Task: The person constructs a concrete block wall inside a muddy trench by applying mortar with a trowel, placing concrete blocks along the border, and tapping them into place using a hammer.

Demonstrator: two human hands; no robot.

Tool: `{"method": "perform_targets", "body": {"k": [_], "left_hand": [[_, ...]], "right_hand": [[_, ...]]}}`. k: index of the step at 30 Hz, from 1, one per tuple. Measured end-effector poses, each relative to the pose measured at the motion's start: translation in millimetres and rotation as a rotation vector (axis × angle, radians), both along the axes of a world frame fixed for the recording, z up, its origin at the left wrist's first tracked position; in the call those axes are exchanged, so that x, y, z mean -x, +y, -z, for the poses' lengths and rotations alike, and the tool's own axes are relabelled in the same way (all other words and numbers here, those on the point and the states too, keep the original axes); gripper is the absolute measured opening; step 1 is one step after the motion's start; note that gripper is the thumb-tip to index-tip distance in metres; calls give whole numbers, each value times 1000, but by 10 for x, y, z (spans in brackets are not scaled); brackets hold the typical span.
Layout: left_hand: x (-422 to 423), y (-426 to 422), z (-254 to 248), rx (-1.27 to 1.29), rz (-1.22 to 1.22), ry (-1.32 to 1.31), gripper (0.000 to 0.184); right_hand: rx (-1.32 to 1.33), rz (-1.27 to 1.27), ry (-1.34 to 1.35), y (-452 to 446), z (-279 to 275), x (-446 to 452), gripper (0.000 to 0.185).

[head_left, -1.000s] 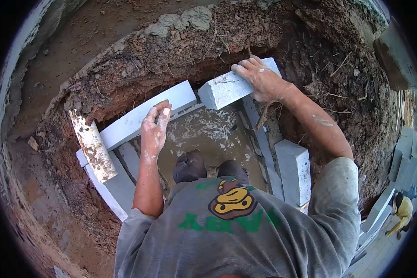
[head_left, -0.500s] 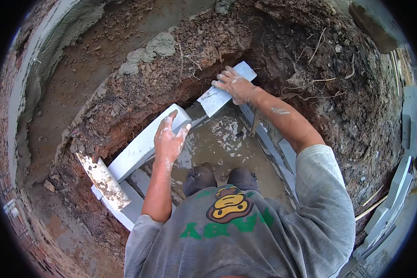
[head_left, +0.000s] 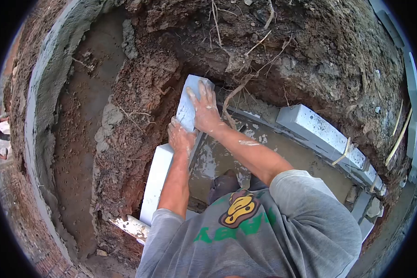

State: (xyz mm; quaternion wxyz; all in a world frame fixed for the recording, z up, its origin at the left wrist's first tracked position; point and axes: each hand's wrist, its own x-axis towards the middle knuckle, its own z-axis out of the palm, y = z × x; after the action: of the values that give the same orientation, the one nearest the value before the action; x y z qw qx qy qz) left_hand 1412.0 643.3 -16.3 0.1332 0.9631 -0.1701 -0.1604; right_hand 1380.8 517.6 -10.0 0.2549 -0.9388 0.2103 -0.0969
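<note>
A pale grey-white building block (head_left: 184,109) sits against the dirt bank at the far corner of the muddy trench. My right hand (head_left: 205,111) lies over its upper right side, fingers pressed on the top face. Close to the block's near end, my left hand (head_left: 181,138) has its fingers bent against the lower edge. Another long white block (head_left: 155,181) lies beside my left forearm, with a gap between the two blocks partly hidden by that hand.
Murky water (head_left: 275,153) covers the trench floor around my legs. Along the right side runs a row of blocks (head_left: 308,125). Roots (head_left: 238,90) jut from the bank. A mud-spattered white pipe (head_left: 133,228) lies lower left. Beyond a cement-covered wall (head_left: 38,116), another person (head_left: 1,139) is partly visible.
My left hand has left the long white block and now touches the other block's near end. My right hand stays on that block. The view has turned right.
</note>
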Motion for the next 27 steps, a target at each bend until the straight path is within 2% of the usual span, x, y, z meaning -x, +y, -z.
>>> {"method": "perform_targets", "body": {"k": [1, 3, 6, 7, 11, 17, 20, 22, 23, 27], "left_hand": [[-4, 43, 127, 32, 17, -78, 91], [8, 13, 38, -17, 29, -73, 89], [31, -27, -52, -94, 31, -64, 87], [25, -35, -55, -100, 26, -41, 91], [31, -51, -11, -77, 35, -50, 94], [-66, -45, 47, -99, 69, -64, 93], [-162, -109, -55, -91, 90, -6, 93], [-199, -159, -139, -96, 91, 63, 93], [-193, -148, -95, -102, 112, 9, 93], [-259, -199, -92, -118, 133, -13, 92]], "right_hand": [[-176, 172, -143, 89, 59, 57, 84], [-526, 493, -432, 249, 267, 98, 89], [-1098, 710, -200, 103, 459, -147, 98], [-1057, 714, -191, 44, 472, -199, 100], [-1218, 732, -292, -73, 406, -377, 100], [-1056, 891, -123, -49, 549, -584, 100], [-998, 896, -260, -30, 614, -635, 99], [-1021, 918, -162, -98, 580, -657, 97], [-1034, 928, -110, -111, 547, -650, 96], [-1073, 964, -102, -193, 542, -720, 94]]}}
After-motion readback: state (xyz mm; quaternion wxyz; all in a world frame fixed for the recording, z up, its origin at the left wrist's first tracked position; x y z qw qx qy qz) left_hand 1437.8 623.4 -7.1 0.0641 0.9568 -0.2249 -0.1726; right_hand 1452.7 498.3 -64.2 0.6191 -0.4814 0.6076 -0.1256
